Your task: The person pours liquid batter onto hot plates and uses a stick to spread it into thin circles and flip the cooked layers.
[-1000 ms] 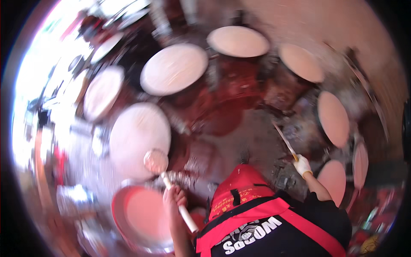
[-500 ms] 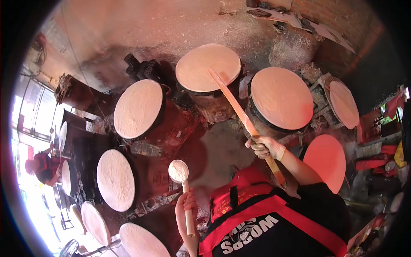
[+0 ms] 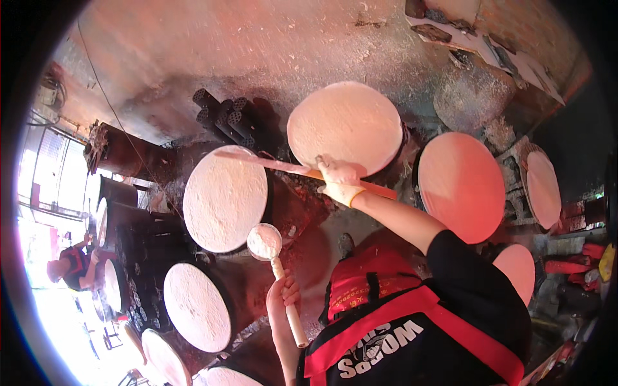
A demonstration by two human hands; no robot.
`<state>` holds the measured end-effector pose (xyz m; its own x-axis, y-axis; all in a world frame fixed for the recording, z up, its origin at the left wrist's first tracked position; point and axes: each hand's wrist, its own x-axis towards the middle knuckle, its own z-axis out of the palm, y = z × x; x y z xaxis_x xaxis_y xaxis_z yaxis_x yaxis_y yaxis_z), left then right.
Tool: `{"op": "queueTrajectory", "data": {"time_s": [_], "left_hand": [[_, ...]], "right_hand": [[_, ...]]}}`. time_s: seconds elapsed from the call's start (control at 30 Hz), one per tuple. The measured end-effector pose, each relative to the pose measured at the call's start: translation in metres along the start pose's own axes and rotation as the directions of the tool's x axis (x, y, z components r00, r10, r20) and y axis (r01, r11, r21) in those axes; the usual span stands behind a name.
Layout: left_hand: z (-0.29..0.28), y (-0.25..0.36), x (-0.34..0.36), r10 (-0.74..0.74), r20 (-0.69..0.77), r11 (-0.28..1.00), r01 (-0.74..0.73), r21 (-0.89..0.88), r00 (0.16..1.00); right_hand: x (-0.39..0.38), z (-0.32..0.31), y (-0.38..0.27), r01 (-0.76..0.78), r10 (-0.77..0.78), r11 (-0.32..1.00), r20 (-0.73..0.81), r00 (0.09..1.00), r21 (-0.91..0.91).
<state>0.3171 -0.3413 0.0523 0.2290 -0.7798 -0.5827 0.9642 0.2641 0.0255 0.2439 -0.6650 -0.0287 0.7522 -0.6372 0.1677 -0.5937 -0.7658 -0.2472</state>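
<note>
My left hand is closed around the pale handle of a ladle, whose round bowl holds a whitish, lumpy mass. My right hand, in a whitish glove, grips a long flat wooden stick. The stick's far end lies over a left-hand griddle, whose round top is covered with a thin pale batter sheet. Just beyond my right hand is the back griddle, also coated pale. Whether the stick touches the left sheet, I cannot tell.
More coated griddles stand around me, one on the right and one lower left. Black perforated coal briquettes are stacked by the back wall. A dark drum lies behind at left. Another person works at far left.
My right arm has swung the stick leftward, from the back griddle to the left one. The ladle stays raised in my left hand. The view has shifted a little.
</note>
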Motion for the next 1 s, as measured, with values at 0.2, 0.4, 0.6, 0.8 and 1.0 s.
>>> {"op": "queueTrajectory", "data": {"time_s": [0.2,0.4,0.6,0.8,1.0], "left_hand": [[0.032,0.036,0.048,0.005,-0.070,0.995,0.002,0.098,0.998],[0.058,0.054,0.101,-0.111,-0.089,0.982,0.123,0.142,0.990],[0.078,0.045,0.155,-0.354,0.009,0.922,0.348,0.171,0.935],[0.111,-0.021,0.142,-0.515,-0.017,0.856,0.515,0.036,0.857],[0.101,-0.117,0.093,-0.338,-0.108,0.896,0.355,0.268,0.935]], "right_hand": [[0.046,0.009,0.021,-0.008,0.005,0.998,0.046,0.999,0.058],[0.071,-0.107,0.123,-0.391,0.481,0.770,-0.057,0.875,0.504],[-0.066,-0.304,0.307,-0.444,0.828,0.544,-0.370,0.421,0.712],[-0.301,-0.421,0.402,-0.202,0.904,0.426,-0.422,0.067,0.882],[-0.484,-0.357,0.505,0.038,0.944,0.281,-0.269,-0.192,0.959]]}}
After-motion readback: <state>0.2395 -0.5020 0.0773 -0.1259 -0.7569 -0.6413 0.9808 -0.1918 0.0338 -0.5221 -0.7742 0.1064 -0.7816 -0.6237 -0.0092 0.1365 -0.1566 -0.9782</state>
